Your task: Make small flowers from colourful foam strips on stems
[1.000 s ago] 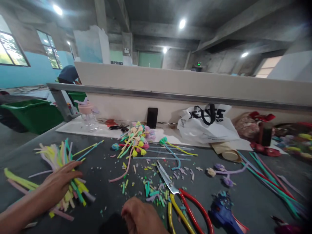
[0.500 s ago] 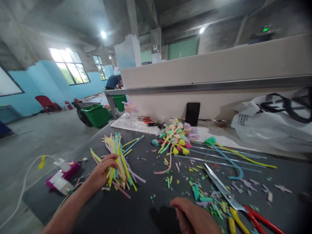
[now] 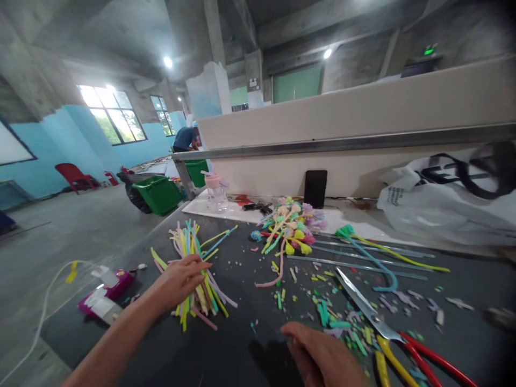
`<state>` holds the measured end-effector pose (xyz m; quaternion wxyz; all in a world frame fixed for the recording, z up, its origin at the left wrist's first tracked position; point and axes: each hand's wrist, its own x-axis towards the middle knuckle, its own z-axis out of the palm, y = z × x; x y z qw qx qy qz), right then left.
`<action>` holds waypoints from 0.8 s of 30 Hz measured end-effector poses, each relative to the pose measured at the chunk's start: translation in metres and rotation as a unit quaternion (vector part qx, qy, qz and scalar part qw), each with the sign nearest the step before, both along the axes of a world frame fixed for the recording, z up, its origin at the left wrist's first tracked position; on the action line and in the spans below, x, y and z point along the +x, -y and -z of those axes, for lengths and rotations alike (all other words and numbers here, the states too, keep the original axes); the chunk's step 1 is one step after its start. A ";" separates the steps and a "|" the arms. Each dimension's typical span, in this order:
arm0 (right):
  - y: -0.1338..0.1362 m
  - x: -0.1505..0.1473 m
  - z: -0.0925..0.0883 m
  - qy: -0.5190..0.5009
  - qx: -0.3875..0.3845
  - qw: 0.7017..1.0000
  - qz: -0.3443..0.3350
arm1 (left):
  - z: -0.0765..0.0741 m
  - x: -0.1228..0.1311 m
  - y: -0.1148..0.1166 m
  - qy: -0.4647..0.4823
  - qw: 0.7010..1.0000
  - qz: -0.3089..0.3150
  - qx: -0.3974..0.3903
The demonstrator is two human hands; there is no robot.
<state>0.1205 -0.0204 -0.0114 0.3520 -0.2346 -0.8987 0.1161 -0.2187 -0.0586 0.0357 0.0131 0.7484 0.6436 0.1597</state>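
Observation:
My left hand (image 3: 181,279) lies over a loose bundle of pastel chenille stems (image 3: 191,239), its fingers stretched out flat across them. Some yellow, purple and pink stems poke out from beneath. Near the bottom edge, my right hand (image 3: 324,357) hovers just above the dark table with its fingers loosely bent, and nothing shows in it. Its lower part is cut off by the picture. To its right lie red-handled scissors (image 3: 373,317) with open blades, beside yellow-handled pliers (image 3: 393,363). Small cut stem pieces (image 3: 341,325) are scattered around there.
A heap of chenille flowers (image 3: 290,226) lies at the back, in front of a propped phone (image 3: 315,188). Clear sticks (image 3: 363,263) and a white plastic bag (image 3: 439,199) are at right. A purple glue gun (image 3: 107,295) with a cord sits left. A person (image 3: 185,138) bends over farther away.
My left hand has opened out from a curled pose, its fingers now extending right across the stems. My right hand has barely moved. The camera view has shifted slightly.

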 end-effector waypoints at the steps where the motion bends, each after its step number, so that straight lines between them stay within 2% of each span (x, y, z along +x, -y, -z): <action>1: 0.000 0.000 0.001 0.000 0.001 1.000 -0.002 | 0.000 0.001 -0.001 -0.017 1.000 0.012 -0.010; 5: 0.001 0.000 0.001 0.003 -0.001 1.000 -0.012 | 0.007 0.002 0.002 -0.006 0.999 0.050 -0.009; 11: 0.004 0.000 -0.004 -0.009 -0.006 1.000 -0.015 | 0.010 -0.001 0.019 0.052 0.998 0.018 -0.031; 16: 0.005 -0.007 -0.013 0.036 -0.035 0.999 -0.017 | 0.014 -0.002 0.022 0.065 0.997 0.012 -0.030; 20: 0.020 -0.043 -0.031 0.165 -0.073 0.983 -0.021 | 0.023 -0.008 0.024 0.062 0.998 0.014 -0.017; 24: 0.027 -0.102 -0.051 0.234 -0.015 0.972 0.015 | 0.033 -0.013 0.023 0.038 0.999 0.020 0.011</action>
